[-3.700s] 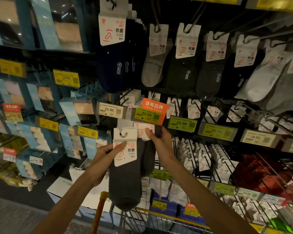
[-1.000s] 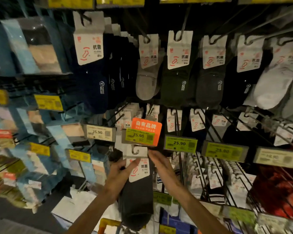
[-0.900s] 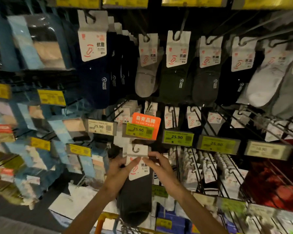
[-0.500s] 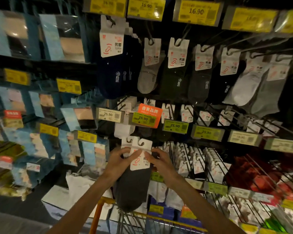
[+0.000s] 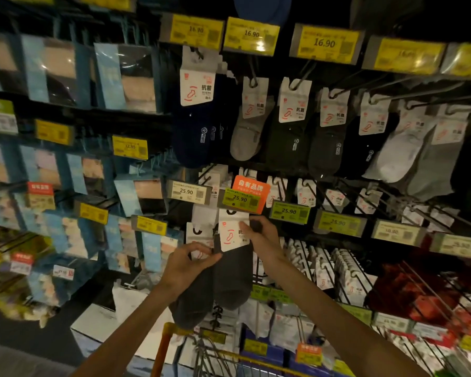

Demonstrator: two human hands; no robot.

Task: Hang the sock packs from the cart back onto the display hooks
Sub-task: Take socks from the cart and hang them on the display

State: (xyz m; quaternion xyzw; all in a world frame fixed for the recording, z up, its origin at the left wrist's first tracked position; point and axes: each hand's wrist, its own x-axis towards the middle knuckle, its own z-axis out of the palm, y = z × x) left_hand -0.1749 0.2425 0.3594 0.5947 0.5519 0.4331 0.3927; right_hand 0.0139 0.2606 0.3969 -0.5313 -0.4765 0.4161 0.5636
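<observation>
I hold two dark grey sock packs in front of the display. My right hand (image 5: 261, 238) pinches the white header card of one sock pack (image 5: 233, 235), whose top hole sits just under the orange-and-green 25.90 price tag (image 5: 246, 197) at the end of a display hook. My left hand (image 5: 185, 265) grips the second sock pack (image 5: 192, 303) by its card, lower and to the left. The hook's rod is hidden behind the tag. The cart (image 5: 215, 360) shows at the bottom, with an orange handle.
Rows of hooks with hanging sock packs (image 5: 294, 126) fill the wall above and to the right, each ending in a yellow price tag (image 5: 290, 212). Blue boxed packs (image 5: 125, 77) hang at the left. Lower hooks (image 5: 346, 273) carry white packs beside my right arm.
The two packs, held together before, are now apart. My right hand has lifted one up to just under the orange tag, while my left hand keeps the other lower.
</observation>
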